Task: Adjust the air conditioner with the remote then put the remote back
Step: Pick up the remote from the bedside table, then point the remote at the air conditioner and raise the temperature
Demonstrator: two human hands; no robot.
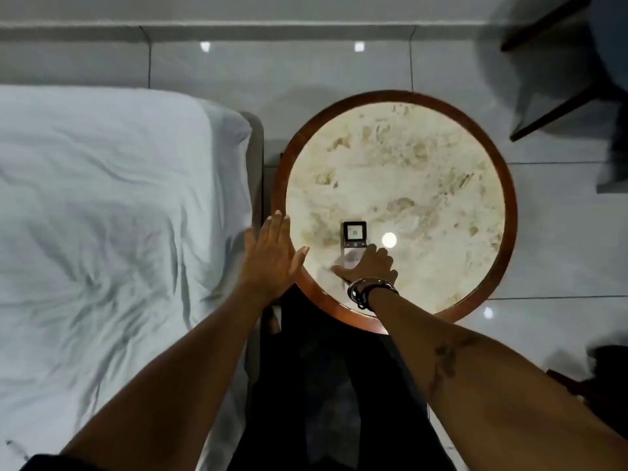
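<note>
A white air conditioner remote point(354, 235) lies on the round marble-topped side table point(401, 158), near its front edge, with its lit screen facing up and showing a number. My right hand point(368, 266) rests over the lower half of the remote, fingers wrapped around its body; a dark bracelet sits on the wrist. My left hand point(273, 256) hovers flat with fingers together over the table's left rim, beside the bed, holding nothing. No air conditioner is in view.
A bed with a rumpled white sheet point(112, 215) fills the left side, close against the table. Glossy grey floor tiles surround the table. A dark-legged chair point(571, 73) stands at the upper right. My dark trousers show below the table.
</note>
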